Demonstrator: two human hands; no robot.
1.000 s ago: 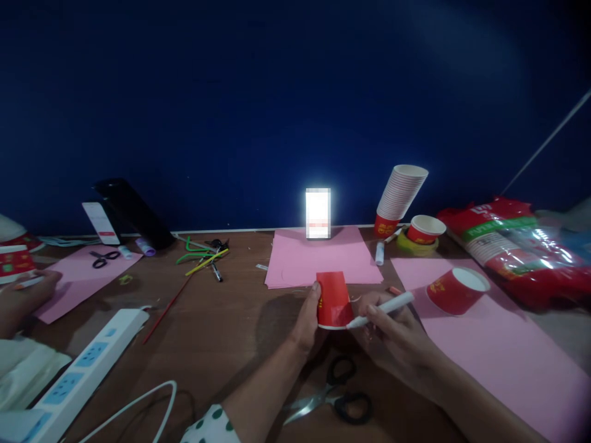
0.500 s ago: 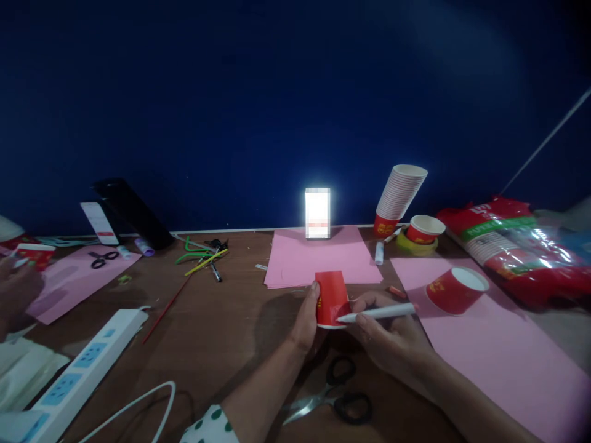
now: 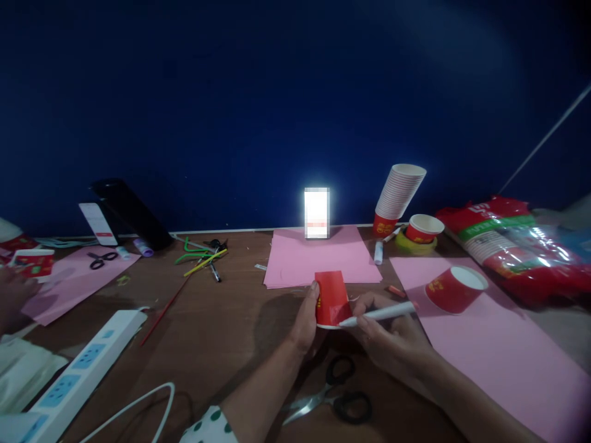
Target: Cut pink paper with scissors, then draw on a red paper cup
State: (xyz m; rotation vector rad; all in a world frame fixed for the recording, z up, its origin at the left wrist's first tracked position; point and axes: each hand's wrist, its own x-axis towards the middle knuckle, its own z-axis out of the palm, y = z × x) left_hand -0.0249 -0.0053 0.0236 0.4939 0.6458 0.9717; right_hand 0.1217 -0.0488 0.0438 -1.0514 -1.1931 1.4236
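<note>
My left hand (image 3: 305,323) is closed round the left side of a red paper cup (image 3: 330,295), which is held upside down with its white rim at the bottom. In my right hand (image 3: 388,338) is a white marker (image 3: 381,314), gripped like a pen. Its tip meets the cup's side near the rim, where a lighter patch shows. Black-handled scissors (image 3: 335,394) lie on the table just below my hands. To the right, another red paper cup (image 3: 455,289) lies tilted on pink paper (image 3: 498,363).
Pink sheets (image 3: 323,261) lie under a lit phone (image 3: 317,213) by the wall. A leaning cup stack (image 3: 401,194), a roll of yellow tape (image 3: 415,243) and a red plastic bag (image 3: 512,246) are at right. A power strip (image 3: 87,369) and another person's hand (image 3: 18,292) are at left.
The marker tip has shifted very slightly to the right along the cup near its rim. The other person's hand at far left has moved a little.
</note>
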